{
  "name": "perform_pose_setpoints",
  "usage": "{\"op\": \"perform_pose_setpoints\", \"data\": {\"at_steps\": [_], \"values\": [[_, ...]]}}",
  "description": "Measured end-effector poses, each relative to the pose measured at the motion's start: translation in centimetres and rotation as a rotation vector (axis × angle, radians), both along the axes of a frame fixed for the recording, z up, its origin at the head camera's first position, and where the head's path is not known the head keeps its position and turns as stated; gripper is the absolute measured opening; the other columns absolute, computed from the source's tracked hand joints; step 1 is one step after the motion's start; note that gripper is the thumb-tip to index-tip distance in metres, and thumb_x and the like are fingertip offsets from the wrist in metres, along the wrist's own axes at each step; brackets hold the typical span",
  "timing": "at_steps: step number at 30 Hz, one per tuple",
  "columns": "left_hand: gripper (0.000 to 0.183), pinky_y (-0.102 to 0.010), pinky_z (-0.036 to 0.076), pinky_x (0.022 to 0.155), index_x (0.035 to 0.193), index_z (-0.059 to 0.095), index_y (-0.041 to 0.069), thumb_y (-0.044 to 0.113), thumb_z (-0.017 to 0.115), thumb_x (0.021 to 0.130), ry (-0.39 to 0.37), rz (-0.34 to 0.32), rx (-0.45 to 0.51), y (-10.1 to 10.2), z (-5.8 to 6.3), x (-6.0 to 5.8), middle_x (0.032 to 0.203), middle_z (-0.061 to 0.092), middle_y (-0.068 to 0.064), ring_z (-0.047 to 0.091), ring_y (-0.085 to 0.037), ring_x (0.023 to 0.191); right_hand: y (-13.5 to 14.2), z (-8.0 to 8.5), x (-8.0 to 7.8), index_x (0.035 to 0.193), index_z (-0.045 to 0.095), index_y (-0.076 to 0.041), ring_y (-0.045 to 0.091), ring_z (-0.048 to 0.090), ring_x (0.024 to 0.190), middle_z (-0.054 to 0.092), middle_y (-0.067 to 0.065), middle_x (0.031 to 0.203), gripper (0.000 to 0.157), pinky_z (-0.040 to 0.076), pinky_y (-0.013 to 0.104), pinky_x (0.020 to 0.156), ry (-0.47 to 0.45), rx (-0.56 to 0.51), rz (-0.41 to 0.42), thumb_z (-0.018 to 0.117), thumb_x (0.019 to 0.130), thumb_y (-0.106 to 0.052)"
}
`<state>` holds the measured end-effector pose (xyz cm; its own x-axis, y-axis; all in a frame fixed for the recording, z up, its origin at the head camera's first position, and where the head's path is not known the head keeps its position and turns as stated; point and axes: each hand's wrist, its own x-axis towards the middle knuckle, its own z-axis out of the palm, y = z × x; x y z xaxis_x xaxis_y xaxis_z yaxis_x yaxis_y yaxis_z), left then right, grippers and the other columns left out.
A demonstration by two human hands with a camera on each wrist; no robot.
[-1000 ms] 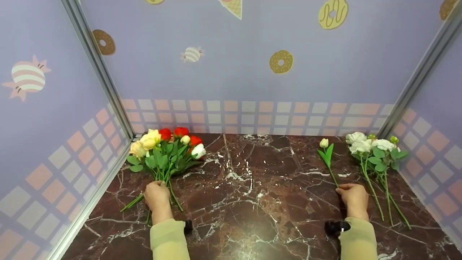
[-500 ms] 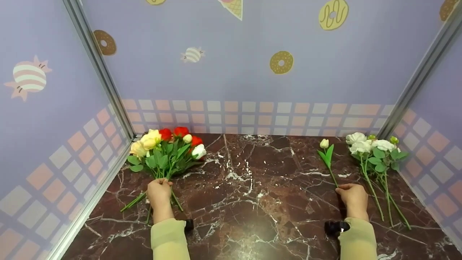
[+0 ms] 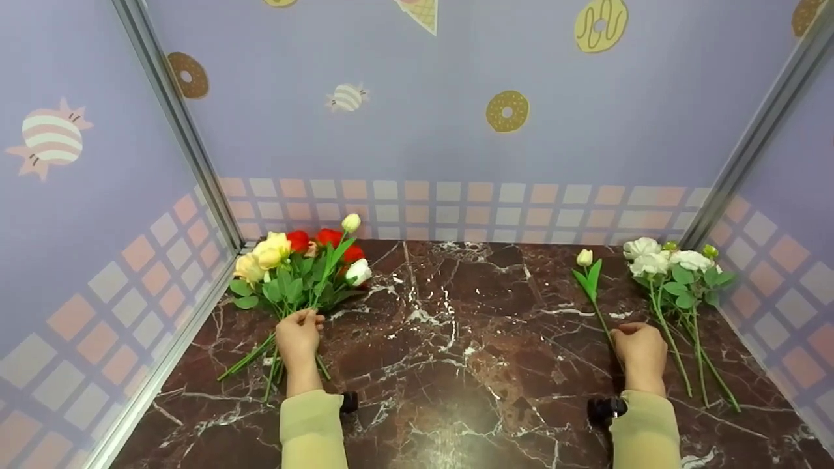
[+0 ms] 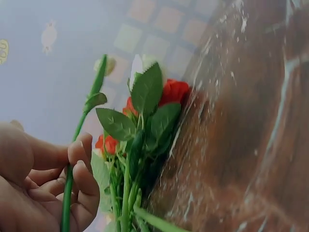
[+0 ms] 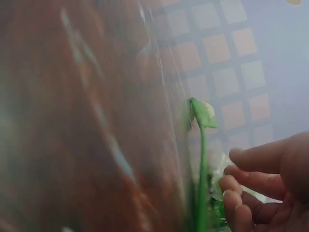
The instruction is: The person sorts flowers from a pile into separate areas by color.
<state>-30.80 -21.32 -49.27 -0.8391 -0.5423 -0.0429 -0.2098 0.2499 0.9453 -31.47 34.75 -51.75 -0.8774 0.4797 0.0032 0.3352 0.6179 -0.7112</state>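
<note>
My left hand [image 3: 299, 340] pinches the green stem of a cream tulip [image 3: 351, 223] between thumb and fingers, its bud raised over the bunch at the left. In the left wrist view the tulip stem [image 4: 70, 186] crosses the palm, apart from the red roses [image 4: 174, 92] behind it. A second cream tulip [image 3: 584, 258] lies on the marble-patterned table at the right. Beside its stem is my right hand [image 3: 641, 352], fingers loosely bent. A gap shows between the fingertips [image 5: 233, 154] and that stem in the right wrist view.
Yellow roses [image 3: 270, 251], red roses [image 3: 298, 242] and a white bloom [image 3: 358, 272] lie bunched at the left back corner of the table [image 3: 430, 384]. White flowers [image 3: 651, 260] with long stems lie at the right. Patterned walls [image 3: 443, 143] enclose three sides.
My left hand has lifted the tulip up from the bunch and shifted slightly right. My right hand has let go of the other tulip's stem, which stays lying in place.
</note>
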Motion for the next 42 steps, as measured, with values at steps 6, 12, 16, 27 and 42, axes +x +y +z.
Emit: {"op": "perform_pose_setpoints", "data": {"at_steps": [6, 12, 16, 27, 42], "values": [[0.034, -0.027, 0.063, 0.076, 0.133, 0.064, -0.007, 0.012, 0.057, 0.106, 0.097, -0.044, 0.295, 0.6, 0.5, -0.2, 0.091, 0.078, -0.006, 0.07, -0.01, 0.078, -1.0, 0.7, -0.1, 0.126, 0.068, 0.005, 0.051, 0.06, 0.113, 0.066, 0.032, 0.125, 0.036, 0.052, 0.061, 0.093, 0.048, 0.003, 0.0, 0.061, 0.101, -0.02], [0.037, -0.023, 0.06, 0.076, 0.139, 0.059, -0.006, 0.012, 0.057, 0.106, 0.16, -0.124, 0.538, 1.8, 1.2, -0.4, 0.084, 0.074, 0.01, 0.07, -0.004, 0.078, -3.0, 1.2, -0.6, 0.123, 0.071, 0.004, 0.049, 0.064, 0.109, 0.07, 0.03, 0.12, 0.034, 0.053, 0.059, 0.092, 0.135, 0.044, 0.049, 0.062, 0.1, -0.019], [0.036, -0.023, 0.061, 0.076, 0.137, 0.059, -0.007, 0.009, 0.057, 0.105, 0.2, -0.179, 0.618, 3.0, 1.6, -0.6, 0.085, 0.075, 0.008, 0.07, -0.006, 0.079, -5.0, 1.4, -0.9, 0.118, 0.073, 0.005, 0.047, 0.068, 0.101, 0.073, 0.029, 0.113, 0.031, 0.054, 0.059, 0.088, 0.196, 0.076, 0.117, 0.063, 0.099, -0.018], [0.027, -0.031, 0.063, 0.088, 0.129, 0.055, -0.011, -0.005, 0.05, 0.103, 0.191, -0.39, 0.706, 8.5, 1.9, -1.4, 0.096, 0.078, -0.005, 0.073, -0.013, 0.085, -11.6, 1.9, -1.3, 0.106, 0.076, 0.006, 0.036, 0.071, 0.09, 0.075, 0.025, 0.101, 0.019, 0.059, 0.045, 0.079, 0.297, 0.032, 0.354, 0.069, 0.096, -0.008], [0.011, -0.049, 0.053, 0.111, 0.11, 0.042, 0.001, -0.007, 0.038, 0.105, 0.135, -0.67, 0.803, 14.8, 1.3, -0.7, 0.127, 0.067, -0.032, 0.071, -0.036, 0.118, -21.4, 1.5, 1.9, 0.103, 0.073, 0.011, 0.032, 0.074, 0.077, 0.076, 0.026, 0.093, 0.019, 0.066, 0.037, 0.069, 0.202, -0.376, 0.734, 0.068, 0.097, -0.006]]}}
